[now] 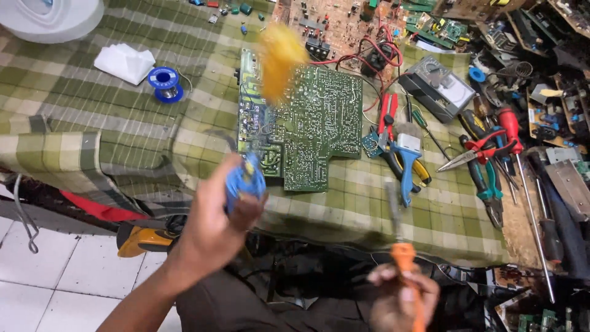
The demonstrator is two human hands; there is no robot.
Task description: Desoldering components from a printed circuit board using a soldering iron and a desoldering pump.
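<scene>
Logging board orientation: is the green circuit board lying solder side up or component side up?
Solder side up: the green circuit board shows bare traces and solder points.

A blue solder spool (165,83) lies beside folded white tissue (125,63) on the green checked cloth (92,117), while pliers (485,178), a red-handled screwdriver (513,132) and a grey multimeter (437,88) crowd the desk's far side.

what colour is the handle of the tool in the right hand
Orange; the handle sits in the right hand, best seen in the head view, though blurred.
</scene>
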